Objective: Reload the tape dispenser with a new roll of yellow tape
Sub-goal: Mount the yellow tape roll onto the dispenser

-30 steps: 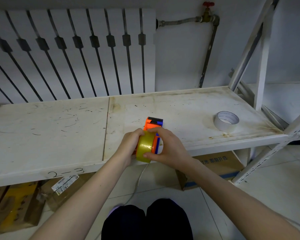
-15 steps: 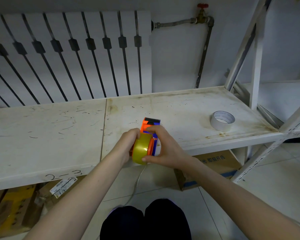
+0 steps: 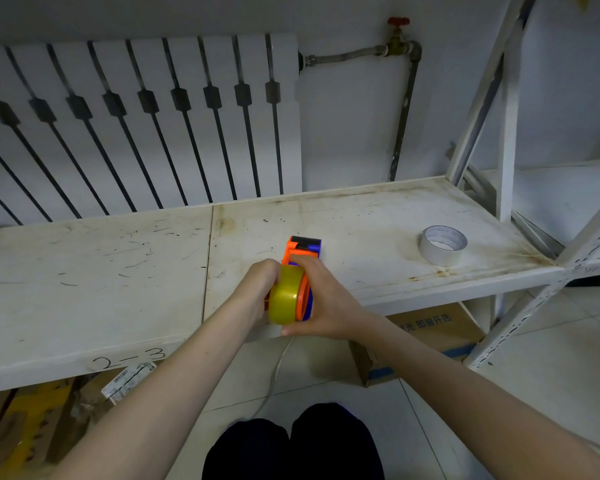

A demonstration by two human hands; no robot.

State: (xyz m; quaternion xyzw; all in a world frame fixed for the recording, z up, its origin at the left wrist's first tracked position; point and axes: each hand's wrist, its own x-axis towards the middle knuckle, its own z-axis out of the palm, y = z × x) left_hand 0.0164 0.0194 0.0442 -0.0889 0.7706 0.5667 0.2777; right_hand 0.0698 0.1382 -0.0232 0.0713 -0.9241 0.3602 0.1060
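An orange and blue tape dispenser (image 3: 302, 251) is held over the front edge of the white shelf (image 3: 118, 271). A roll of yellow tape (image 3: 284, 294) sits against the dispenser's left side, on or at its hub; the hub itself is hidden. My left hand (image 3: 261, 284) presses on the roll from the left, fingers curled on it. My right hand (image 3: 321, 303) wraps the dispenser body from the right and below, thumb under the roll.
An empty white tape core (image 3: 442, 244) lies on the shelf at the right. A radiator (image 3: 136, 126) and a pipe with a red valve (image 3: 398, 23) stand behind. Slanted shelf posts (image 3: 506, 133) rise at right. Cardboard boxes (image 3: 430, 334) sit below.
The yellow roll has slid closer onto the dispenser's side, with both hands keeping their hold. The view has shifted slightly, so everything sits a little further left in frame.
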